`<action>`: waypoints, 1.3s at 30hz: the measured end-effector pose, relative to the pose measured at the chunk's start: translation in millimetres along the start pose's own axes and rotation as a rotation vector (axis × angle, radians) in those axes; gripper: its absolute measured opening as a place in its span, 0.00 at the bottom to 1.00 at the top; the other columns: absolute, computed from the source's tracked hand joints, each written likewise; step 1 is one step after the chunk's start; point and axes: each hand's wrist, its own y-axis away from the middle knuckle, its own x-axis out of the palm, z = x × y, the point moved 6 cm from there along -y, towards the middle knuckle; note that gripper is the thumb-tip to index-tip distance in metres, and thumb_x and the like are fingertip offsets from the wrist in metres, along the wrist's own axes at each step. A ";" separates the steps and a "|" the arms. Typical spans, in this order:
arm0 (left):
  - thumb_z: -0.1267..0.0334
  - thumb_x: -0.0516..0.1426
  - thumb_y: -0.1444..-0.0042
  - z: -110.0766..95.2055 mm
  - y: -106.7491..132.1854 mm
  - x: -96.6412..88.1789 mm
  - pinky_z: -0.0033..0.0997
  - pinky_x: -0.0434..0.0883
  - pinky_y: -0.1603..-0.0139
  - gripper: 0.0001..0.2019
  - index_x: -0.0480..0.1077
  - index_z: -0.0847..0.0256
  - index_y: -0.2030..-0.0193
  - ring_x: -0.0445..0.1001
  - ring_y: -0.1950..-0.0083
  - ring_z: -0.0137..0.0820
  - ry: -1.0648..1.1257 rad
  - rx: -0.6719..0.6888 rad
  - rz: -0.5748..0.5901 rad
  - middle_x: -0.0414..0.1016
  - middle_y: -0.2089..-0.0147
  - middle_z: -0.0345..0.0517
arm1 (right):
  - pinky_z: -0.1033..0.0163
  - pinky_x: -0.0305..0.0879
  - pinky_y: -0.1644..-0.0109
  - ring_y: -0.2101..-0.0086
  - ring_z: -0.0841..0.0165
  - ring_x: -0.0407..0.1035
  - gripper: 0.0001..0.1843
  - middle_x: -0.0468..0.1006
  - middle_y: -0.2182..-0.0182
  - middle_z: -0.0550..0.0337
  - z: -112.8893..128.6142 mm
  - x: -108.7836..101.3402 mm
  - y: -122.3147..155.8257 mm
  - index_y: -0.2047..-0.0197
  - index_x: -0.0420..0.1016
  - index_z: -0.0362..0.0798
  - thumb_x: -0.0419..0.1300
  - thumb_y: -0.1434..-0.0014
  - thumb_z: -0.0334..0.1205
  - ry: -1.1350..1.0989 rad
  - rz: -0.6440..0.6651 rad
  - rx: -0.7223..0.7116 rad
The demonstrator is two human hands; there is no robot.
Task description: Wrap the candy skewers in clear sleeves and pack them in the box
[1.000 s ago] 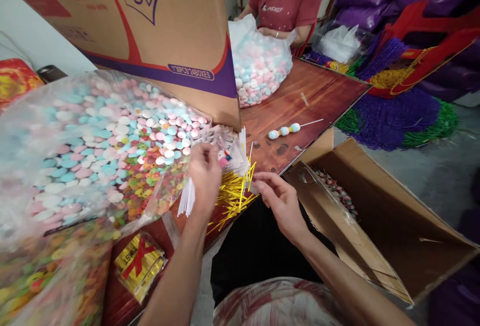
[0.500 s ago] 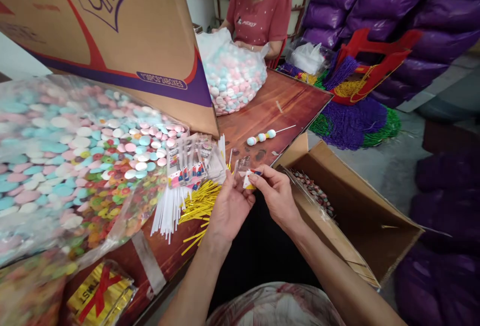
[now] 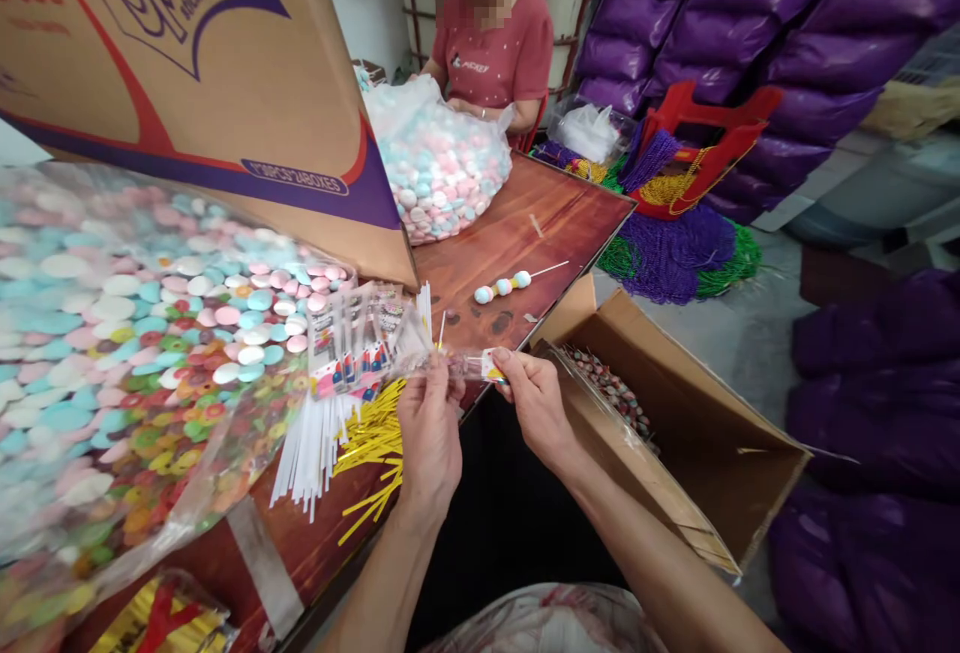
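A clear printed plastic wrapper [image 3: 469,365] is stretched between my two hands over the table's edge. My left hand [image 3: 431,423] pinches its left part, and my right hand [image 3: 534,395] grips the printed end between thumb and finger. Beyond them on the table lies a candy skewer [image 3: 502,287] of pale blue, white and yellow pieces on a white stick. Left of my hands sit a stack of clear printed wrappers [image 3: 356,338], a bunch of white sticks [image 3: 319,448] and gold twist ties [image 3: 375,433].
Bags of pastel candies [image 3: 112,323] and gummy rings [image 3: 202,413] cover the left side, before a big carton [image 3: 262,103]. An open cardboard box [image 3: 690,443] with candy sticks stands at right. Across the table [image 3: 555,203] a person [image 3: 491,53] sits behind another candy bag [image 3: 450,163].
My hands have moved apart, and the wrapper, bunched up before, is now drawn out lengthwise between them. The whole view has shifted slightly.
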 end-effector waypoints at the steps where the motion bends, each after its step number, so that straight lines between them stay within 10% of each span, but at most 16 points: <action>1: 0.56 0.70 0.54 0.7 -2.0 -0.8 0.21 0.69 0.64 0.14 0.74 0.63 0.71 0.73 0.68 0.22 0.005 -0.018 0.006 0.77 0.68 0.39 | 0.65 0.42 0.74 0.78 0.75 0.45 0.28 0.54 0.83 0.68 -0.8 0.1 -1.3 0.81 0.58 0.48 0.58 0.39 0.58 0.007 0.013 0.004; 10: 0.68 0.70 0.54 -3.0 -20.3 -7.3 0.19 0.68 0.66 0.10 0.73 0.65 0.73 0.71 0.71 0.19 0.037 0.019 -0.182 0.75 0.73 0.37 | 0.64 0.52 0.71 0.78 0.72 0.54 0.27 0.60 0.82 0.65 3.0 -15.8 -36.5 0.80 0.61 0.48 0.52 0.34 0.56 0.224 0.029 -0.101; 17: 0.64 0.67 0.46 0.4 -31.2 -16.5 0.22 0.72 0.61 0.09 0.72 0.65 0.70 0.73 0.70 0.21 0.128 -0.138 -0.204 0.74 0.72 0.38 | 0.53 0.53 0.52 0.56 0.58 0.63 0.17 0.76 0.50 0.48 28.7 -70.6 -125.7 0.50 0.76 0.49 0.50 0.36 0.32 1.262 -0.180 -0.502; 20: 0.64 0.65 0.43 0.4 -32.6 -20.5 0.23 0.72 0.60 0.09 0.71 0.65 0.71 0.74 0.70 0.22 0.138 -0.168 -0.245 0.73 0.73 0.38 | 0.49 0.49 0.47 0.56 0.57 0.63 0.13 0.79 0.56 0.51 19.2 -80.0 -143.8 0.58 0.80 0.50 0.52 0.35 0.35 1.396 -0.070 -0.567; 30: 0.64 0.62 0.40 -4.5 -32.2 -13.1 0.26 0.71 0.58 0.08 0.71 0.64 0.69 0.77 0.68 0.24 0.146 -0.042 -0.280 0.76 0.73 0.39 | 0.60 0.61 0.61 0.67 0.66 0.71 0.09 0.78 0.68 0.59 26.4 -83.9 -40.3 0.64 0.77 0.50 0.57 0.35 0.39 0.665 -0.174 -0.577; 39: 0.59 0.67 0.48 1.1 -29.5 -9.8 0.29 0.72 0.57 0.12 0.71 0.63 0.69 0.79 0.66 0.27 0.079 -0.006 -0.220 0.78 0.71 0.39 | 0.59 0.58 0.60 0.65 0.67 0.73 0.07 0.80 0.67 0.60 39.5 -87.2 16.9 0.63 0.77 0.50 0.58 0.34 0.34 0.862 -0.275 -0.704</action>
